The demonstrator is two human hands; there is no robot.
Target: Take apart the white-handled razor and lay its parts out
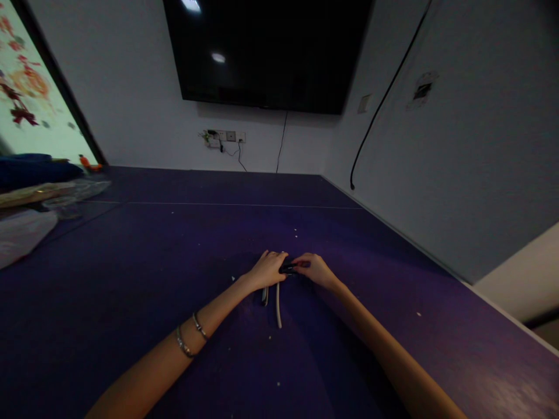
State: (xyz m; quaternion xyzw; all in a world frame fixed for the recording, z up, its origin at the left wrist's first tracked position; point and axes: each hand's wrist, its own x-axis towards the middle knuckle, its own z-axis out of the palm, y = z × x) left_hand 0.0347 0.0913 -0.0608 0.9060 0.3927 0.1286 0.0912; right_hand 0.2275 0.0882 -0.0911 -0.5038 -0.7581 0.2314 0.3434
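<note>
A small black object [288, 268] is between my two hands, low over the purple surface; its kind is too small to tell. My left hand [267, 270] is closed around its left end, back of the hand up. From the right, my right hand [313, 269] pinches its other end between thumb and fingertips. Just below my left hand lies a short off-white cable-like strip [278, 307], its upper end hidden by the hand. Beside it is a small, thin dark-and-silver piece [265, 296], also partly covered.
The purple surface [174, 250] carries scattered white scraps. Plastic bags [26, 233] and dark blue cloth [39, 169] are piled at the left. A television [271, 52] hangs above sockets [227, 137] with cords. A black cable [384, 99] hangs down the right wall.
</note>
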